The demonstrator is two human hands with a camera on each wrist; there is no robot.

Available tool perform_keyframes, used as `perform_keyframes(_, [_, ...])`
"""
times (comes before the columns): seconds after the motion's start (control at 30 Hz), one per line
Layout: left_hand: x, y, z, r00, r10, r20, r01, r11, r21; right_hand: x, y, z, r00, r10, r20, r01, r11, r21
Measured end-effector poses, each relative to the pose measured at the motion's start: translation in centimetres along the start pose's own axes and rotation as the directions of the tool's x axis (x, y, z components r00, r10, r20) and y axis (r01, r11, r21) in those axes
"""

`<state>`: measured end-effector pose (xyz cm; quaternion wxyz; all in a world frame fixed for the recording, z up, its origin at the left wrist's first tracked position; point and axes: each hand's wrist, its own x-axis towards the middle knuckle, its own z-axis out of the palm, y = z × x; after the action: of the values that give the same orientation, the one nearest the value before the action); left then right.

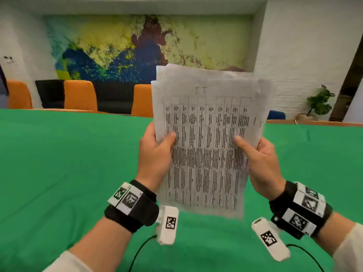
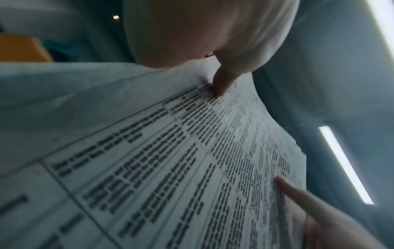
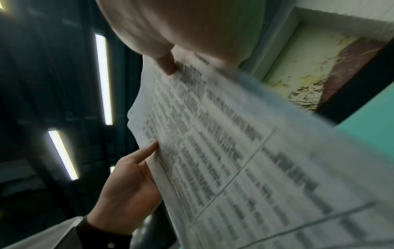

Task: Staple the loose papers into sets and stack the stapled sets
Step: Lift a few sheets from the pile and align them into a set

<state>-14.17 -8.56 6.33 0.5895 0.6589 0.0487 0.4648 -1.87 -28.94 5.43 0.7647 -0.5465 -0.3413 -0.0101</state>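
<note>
A: Starting at the left, what is the left hand [image 1: 155, 154] doing?

B: It grips the left edge of the papers [image 1: 208, 146]. The thumb lies across the printed front and the fingers are curled behind, out of sight from the head view. I take it as a side clamp, there to stop the sheets from sliding.

A: And the papers themselves?

B: They are held upright in the air between the two hands, above the green table [image 1: 59, 163] and well clear of it. The top corners fan out unevenly, so the sheets are not squared. Holding them on end is probably meant to let them be tapped level before stapling.

A: Then the right hand [image 1: 261, 163]?

B: It mirrors the other: thumb pressed on the front near the right edge, fingers wrapped behind. From the left wrist its thumb [image 2: 302, 193] shows flat on the print. Gripping both sides keeps the limp sheets from bowing.

A: Any stapler nearby?

B: None that I can see, nor any finished stack. I judge the task is at the gathering stage, with nothing fastened yet.
</note>
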Motion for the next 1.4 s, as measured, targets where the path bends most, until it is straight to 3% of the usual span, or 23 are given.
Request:
perform_keyframes(0.13, [1.5, 0.7, -0.2, 0.995, 0.093, 0.039, -0.099, 0.980, 0.171, 1.6, -1.0, 0.3, 0.997, -0.076, 0.025, 0.077, 0.996, -0.044])
perform_keyframes(0.33, [-0.8, -2.5, -0.8, 0.984, -0.106, 0.142, 0.091, 0.990, 0.105, 0.9, 1.9, 0.3, 0.995, 0.055, 0.084, -0.039, 0.982, -0.185])
perform_keyframes(0.57, [2.7, 1.5, 0.7, 0.997, 0.051, 0.057, -0.064, 0.969, 0.240, 3.2, -1.7, 1.0, 0.997, -0.036, 0.066, 0.046, 0.987, -0.152])
perform_keyframes(0.77, [-1.2, -2.1, -0.7, 0.981, -0.143, 0.132, 0.130, 0.986, 0.107, 0.9, 1.7, 0.0, 0.982, 0.145, 0.119, -0.122, 0.975, -0.185])
perform_keyframes(0.97, [1.6, -0.2, 1.1, 0.999, -0.047, -0.006, 0.048, 0.998, 0.039, 2.5, -0.6, 0.8, 0.993, 0.080, 0.084, -0.074, 0.995, -0.067])
perform_keyframes(1.2, [-1.7, -5.0, 0.0, 0.980, -0.175, 0.091, 0.163, 0.979, 0.125, 0.1, 3.2, -0.3, 0.990, 0.136, 0.027, -0.133, 0.987, -0.096])
perform_keyframes(1.4, [0.0, -2.5, 1.7, 0.998, -0.058, 0.006, 0.058, 0.995, 0.082, 1.0, 2.1, 0.9, 0.999, 0.045, -0.018, -0.046, 0.997, -0.063])
